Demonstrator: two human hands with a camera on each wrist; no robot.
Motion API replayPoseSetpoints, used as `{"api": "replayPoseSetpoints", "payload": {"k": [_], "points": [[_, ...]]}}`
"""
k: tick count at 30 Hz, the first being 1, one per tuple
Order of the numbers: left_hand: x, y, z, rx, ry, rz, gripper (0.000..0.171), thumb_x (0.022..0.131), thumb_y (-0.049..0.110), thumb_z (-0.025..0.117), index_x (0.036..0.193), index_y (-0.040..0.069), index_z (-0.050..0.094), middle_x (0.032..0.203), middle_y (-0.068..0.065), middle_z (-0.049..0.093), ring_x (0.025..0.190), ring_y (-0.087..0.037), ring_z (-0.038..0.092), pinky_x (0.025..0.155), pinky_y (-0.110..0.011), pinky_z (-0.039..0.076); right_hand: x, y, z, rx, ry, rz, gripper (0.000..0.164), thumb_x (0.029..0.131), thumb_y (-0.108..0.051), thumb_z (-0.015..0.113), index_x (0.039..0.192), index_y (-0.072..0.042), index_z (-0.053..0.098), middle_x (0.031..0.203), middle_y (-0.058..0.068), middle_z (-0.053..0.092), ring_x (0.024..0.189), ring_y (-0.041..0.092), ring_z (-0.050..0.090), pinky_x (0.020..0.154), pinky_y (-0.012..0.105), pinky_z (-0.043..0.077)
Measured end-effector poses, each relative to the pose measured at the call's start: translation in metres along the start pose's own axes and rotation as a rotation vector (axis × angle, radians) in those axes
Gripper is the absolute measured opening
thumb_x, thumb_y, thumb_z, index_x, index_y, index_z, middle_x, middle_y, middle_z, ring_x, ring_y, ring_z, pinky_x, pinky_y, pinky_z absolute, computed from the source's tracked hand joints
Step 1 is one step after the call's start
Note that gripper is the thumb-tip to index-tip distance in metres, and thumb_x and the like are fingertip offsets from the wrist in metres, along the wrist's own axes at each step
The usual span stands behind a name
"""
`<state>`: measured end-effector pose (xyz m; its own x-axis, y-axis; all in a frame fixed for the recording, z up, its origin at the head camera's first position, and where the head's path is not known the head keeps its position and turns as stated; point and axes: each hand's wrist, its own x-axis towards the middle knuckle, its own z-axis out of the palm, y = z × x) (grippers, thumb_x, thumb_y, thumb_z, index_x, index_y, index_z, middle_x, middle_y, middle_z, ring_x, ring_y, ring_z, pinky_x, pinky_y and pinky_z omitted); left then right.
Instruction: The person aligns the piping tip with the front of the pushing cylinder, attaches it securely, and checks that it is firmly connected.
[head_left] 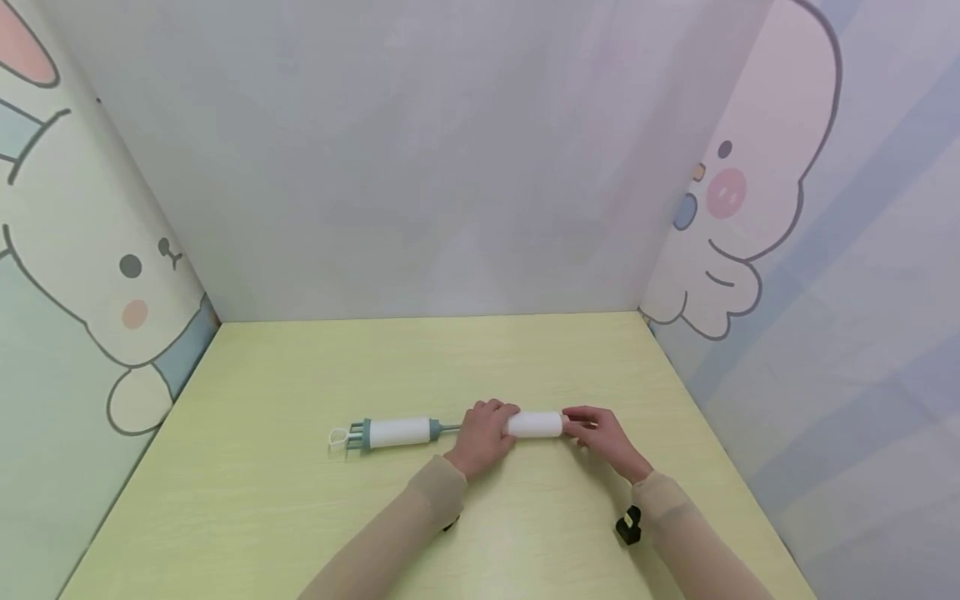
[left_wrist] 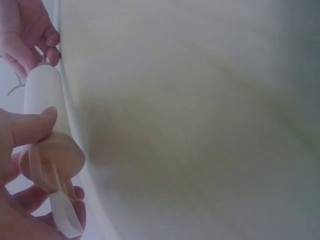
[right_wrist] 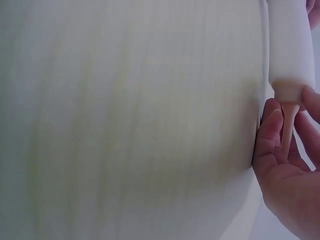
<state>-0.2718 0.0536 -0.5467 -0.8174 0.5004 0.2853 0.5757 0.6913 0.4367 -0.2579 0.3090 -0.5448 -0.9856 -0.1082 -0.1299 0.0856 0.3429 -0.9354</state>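
My left hand (head_left: 483, 433) grips the near end of a white cylinder with peach ends (head_left: 534, 424), its thumb across the white side. At that end, in the left wrist view, a flared peach cap (left_wrist: 60, 155) carries prongs and a white loop (left_wrist: 65, 215) between my fingers. At the right end my right hand (head_left: 603, 437) pinches the smaller peach cap, and the right wrist view has a thin peach stem (right_wrist: 288, 122) running between its fingers. A matching white cylinder with green ends (head_left: 400, 432) lies left of my left hand, its green stem pointing toward that hand.
Beneath both cylinders is a pale yellow-green tabletop (head_left: 435, 358). A grey back wall (head_left: 420, 167) and two side walls with cartoon animals enclose it. A small black device (head_left: 628, 527) sits by the right sleeve.
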Motion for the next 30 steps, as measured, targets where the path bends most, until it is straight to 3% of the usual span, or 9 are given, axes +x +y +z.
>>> {"api": "replayPoseSetpoints", "payload": {"k": [9, 20, 26, 30], "points": [[0.000, 0.000, -0.002, -0.007, -0.019, -0.024, 0.041, 0.082, 0.020, 0.073, 0.120, 0.013, 0.063, 0.108, -0.005, 0.061, 0.091, -0.025, 0.054, 0.076, -0.040, 0.043, 0.000, 0.006, 0.003, -0.060, 0.038, 0.002, 0.043, 0.088, -0.024, 0.071, 0.122, 0.002, 0.063, 0.106, 0.013, 0.067, 0.081, 0.022, 0.063, 0.059, 0.031, 0.050], [0.002, -0.001, -0.005, 0.006, -0.052, -0.048, 0.049, 0.078, 0.031, 0.074, 0.124, 0.016, 0.062, 0.114, -0.005, 0.061, 0.094, -0.025, 0.054, 0.077, -0.042, 0.042, -0.002, 0.002, -0.002, -0.019, -0.036, -0.005, 0.047, 0.091, -0.014, 0.066, 0.129, 0.010, 0.052, 0.110, 0.020, 0.063, 0.086, 0.038, 0.061, 0.057, 0.039, 0.050], [0.003, -0.002, -0.009, -0.016, -0.062, -0.039, 0.055, 0.076, 0.034, 0.076, 0.125, 0.015, 0.061, 0.115, -0.005, 0.061, 0.097, -0.025, 0.053, 0.081, -0.041, 0.043, -0.010, -0.003, -0.001, -0.030, -0.017, -0.021, 0.046, 0.091, -0.013, 0.066, 0.130, 0.008, 0.053, 0.116, 0.023, 0.061, 0.087, 0.033, 0.064, 0.056, 0.034, 0.050], [0.002, -0.001, -0.010, -0.010, -0.068, -0.038, 0.057, 0.076, 0.035, 0.077, 0.126, 0.015, 0.061, 0.116, -0.005, 0.061, 0.099, -0.026, 0.053, 0.081, -0.042, 0.043, -0.016, -0.011, -0.002, -0.008, -0.012, -0.021, 0.047, 0.090, -0.011, 0.067, 0.130, 0.008, 0.053, 0.120, 0.026, 0.058, 0.091, 0.036, 0.064, 0.059, 0.039, 0.051]]}}
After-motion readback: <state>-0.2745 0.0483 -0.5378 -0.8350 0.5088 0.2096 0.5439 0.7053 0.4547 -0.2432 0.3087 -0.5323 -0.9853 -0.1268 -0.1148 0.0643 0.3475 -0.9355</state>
